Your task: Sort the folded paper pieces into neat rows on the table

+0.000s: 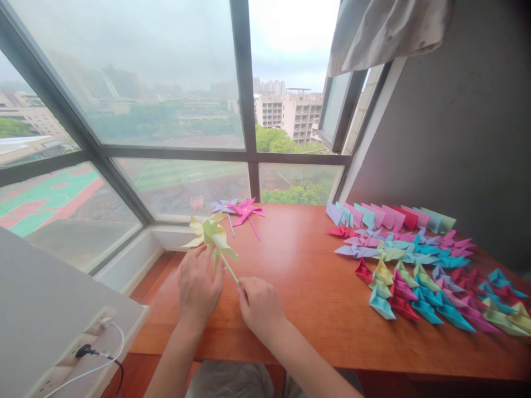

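A pale green paper pinwheel (215, 234) on a thin green stick (230, 271) is tilted up to the left over the table's left part. My right hand (262, 308) is closed around the lower end of that stick. My left hand (198, 284) lies just below the blades, fingers stretched out, its fingertips at the lower blade edges; whether they press on the paper I cannot tell. Behind the green blades shows a pale yellow pinwheel (193, 228), partly covered. Farther back, a pink pinwheel (246, 210) overlaps a lavender pinwheel (224, 205), both with sticks.
On the right of the wooden table (307, 326) stand rows of folded paper: upright pieces (393, 217), paper cranes (390, 253) and paper boats (427, 304). Windows rise behind the table. At lower left, a white ledge has sockets (78, 349) with plugged-in cables.
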`<act>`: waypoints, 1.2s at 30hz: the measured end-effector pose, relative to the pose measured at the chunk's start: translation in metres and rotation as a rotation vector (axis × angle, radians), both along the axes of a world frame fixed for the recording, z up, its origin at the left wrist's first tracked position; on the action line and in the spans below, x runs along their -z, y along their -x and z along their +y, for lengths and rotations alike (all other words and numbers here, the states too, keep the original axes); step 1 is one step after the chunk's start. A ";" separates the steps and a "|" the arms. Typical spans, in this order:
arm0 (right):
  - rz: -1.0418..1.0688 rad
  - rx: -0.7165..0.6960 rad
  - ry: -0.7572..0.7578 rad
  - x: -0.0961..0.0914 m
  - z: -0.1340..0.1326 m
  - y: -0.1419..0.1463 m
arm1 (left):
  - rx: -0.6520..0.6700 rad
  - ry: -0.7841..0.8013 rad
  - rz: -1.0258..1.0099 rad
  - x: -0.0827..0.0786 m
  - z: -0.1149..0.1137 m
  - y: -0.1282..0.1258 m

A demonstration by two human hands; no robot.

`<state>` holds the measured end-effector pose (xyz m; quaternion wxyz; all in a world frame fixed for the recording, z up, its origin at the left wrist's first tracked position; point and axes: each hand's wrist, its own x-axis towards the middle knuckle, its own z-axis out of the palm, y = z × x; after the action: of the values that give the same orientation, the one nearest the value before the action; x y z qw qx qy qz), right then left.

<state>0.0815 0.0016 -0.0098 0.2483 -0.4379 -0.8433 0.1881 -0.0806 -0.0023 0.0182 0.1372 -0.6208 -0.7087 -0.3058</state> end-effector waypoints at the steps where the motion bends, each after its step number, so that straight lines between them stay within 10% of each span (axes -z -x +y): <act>1: 0.004 0.002 0.018 -0.001 0.003 0.003 | -0.009 -0.007 0.001 0.000 -0.003 0.002; 12: 0.245 -0.122 0.198 -0.017 0.034 0.041 | -0.182 -0.310 -0.147 0.010 -0.042 0.013; 24: -0.207 -0.130 0.014 -0.018 0.045 0.048 | -0.070 -0.209 -0.166 0.023 -0.038 -0.006; 36: -0.148 0.239 -0.072 -0.004 0.024 -0.086 | 0.452 0.180 -0.418 0.025 -0.008 -0.099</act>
<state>0.1674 0.0257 -0.0058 0.2217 -0.5385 -0.8075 0.0939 0.0183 -0.0103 -0.0072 -0.1383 -0.6960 -0.5898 -0.3856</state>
